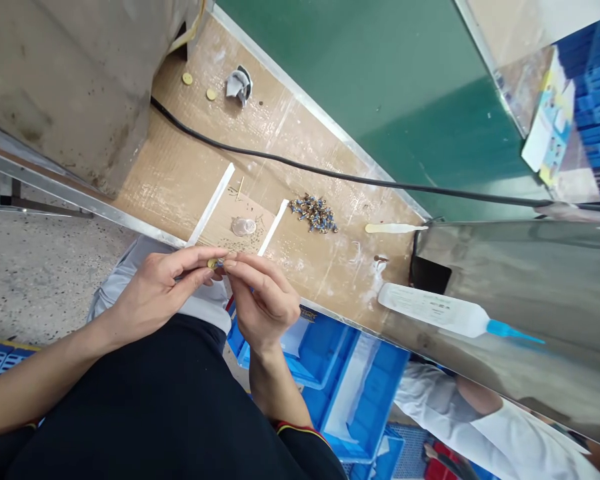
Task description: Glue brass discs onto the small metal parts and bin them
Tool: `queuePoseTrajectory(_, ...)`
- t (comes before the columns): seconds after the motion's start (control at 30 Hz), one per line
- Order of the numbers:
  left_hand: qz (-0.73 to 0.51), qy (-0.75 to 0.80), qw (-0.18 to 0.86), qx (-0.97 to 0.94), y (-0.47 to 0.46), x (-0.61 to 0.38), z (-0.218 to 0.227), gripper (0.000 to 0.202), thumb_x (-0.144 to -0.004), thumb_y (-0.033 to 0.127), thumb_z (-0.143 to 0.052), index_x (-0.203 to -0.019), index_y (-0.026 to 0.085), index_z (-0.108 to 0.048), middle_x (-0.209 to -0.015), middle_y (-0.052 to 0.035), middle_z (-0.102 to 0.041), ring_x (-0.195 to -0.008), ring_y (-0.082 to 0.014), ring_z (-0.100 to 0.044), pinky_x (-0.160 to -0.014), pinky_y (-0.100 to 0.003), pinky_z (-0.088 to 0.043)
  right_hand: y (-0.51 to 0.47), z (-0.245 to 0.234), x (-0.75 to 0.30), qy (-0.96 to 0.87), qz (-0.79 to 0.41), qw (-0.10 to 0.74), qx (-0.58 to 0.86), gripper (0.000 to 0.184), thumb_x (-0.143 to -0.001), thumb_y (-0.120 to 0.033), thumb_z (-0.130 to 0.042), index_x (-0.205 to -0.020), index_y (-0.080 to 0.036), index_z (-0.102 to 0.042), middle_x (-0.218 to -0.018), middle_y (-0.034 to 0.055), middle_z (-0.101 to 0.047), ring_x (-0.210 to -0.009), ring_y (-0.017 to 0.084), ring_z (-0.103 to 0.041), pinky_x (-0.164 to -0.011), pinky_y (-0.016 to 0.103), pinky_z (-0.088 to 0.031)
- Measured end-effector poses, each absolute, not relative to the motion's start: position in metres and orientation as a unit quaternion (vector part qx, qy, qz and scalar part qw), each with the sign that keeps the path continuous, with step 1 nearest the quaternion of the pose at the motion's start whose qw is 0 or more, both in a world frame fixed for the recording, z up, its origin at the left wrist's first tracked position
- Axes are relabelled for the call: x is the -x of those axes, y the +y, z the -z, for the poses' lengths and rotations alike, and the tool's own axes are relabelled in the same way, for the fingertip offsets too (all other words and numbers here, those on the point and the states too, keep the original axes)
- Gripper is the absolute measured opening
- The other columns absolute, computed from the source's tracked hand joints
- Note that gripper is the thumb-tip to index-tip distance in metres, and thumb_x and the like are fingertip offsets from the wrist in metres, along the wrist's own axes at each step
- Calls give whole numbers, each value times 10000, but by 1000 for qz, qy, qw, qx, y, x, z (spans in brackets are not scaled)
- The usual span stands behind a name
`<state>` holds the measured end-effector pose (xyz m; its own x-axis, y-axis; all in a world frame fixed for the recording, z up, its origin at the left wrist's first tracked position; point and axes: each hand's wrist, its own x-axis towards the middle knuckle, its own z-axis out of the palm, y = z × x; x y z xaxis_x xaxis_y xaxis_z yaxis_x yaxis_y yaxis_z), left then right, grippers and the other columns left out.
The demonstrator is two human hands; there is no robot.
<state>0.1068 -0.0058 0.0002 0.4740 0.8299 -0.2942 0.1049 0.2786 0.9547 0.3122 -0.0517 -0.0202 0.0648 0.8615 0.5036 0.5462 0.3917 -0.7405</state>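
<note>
My left hand [163, 285] and my right hand [263, 297] meet fingertip to fingertip just in front of the workbench edge. Together they pinch a small brass-coloured disc part [213, 263] with a bluish piece at its side. Both hands are closed in a pinch on it. Just beyond the fingertips, a round silvery disc [243, 227] lies on a cardboard patch between two white strips [211, 205]. A pile of small blue and brass parts [314, 213] sits on the bench to the right of that.
A black cable [290, 162] crosses the cardboard-covered bench [180, 167]. Two brass discs [187, 79] and a crumpled grey scrap [239, 85] lie at the far end. A white glue tube with a blue tip [440, 310] rests on a metal housing [520, 267]. Blue bins [350, 373] stand below.
</note>
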Motion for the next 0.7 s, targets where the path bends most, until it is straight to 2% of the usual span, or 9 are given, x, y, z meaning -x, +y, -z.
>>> queuePoseTrajectory(0.23,-256,445,618,-595,-10,-105,-3,351,-1214,381,-670,-1535,334,-805,-1377,11,-900,-1198,-205,-893,-1122,-304,-701,-55,14,-318,-693,-142,467,531,481,-1076,-64,-798,-1430,-384,-859,-1223,28,-911,-1073,234,-915,-952,387,-799)
queuePoseTrajectory(0.43,-235,436,551,-672,-15,-105,-7,389,-1233,299,-589,-1588,306,-748,-1522,-11,-850,-1370,-228,-847,-1178,-321,-680,-58,10,-323,-739,-114,438,499,523,-1086,-48,-771,-1510,-351,-821,-1243,53,-910,-1100,246,-911,-932,395,-803)
queuePoseTrajectory(0.53,-227,431,540,-686,-15,-105,-11,399,-1240,290,-553,-1600,285,-725,-1499,-19,-860,-1359,-230,-851,-1181,-337,-672,-59,9,-323,-752,-98,428,491,567,-1086,-42,-759,-1557,-357,-793,-1280,51,-909,-1118,255,-909,-936,411,-808)
queuePoseTrajectory(0.7,-211,447,541,-681,-13,-105,-12,384,-1238,283,-536,-1563,288,-741,-1424,-18,-887,-1297,-228,-873,-1091,-318,-686,-60,8,-321,-769,-92,415,478,564,-1091,-32,-745,-1585,-302,-775,-1317,84,-902,-1164,261,-904,-969,413,-801)
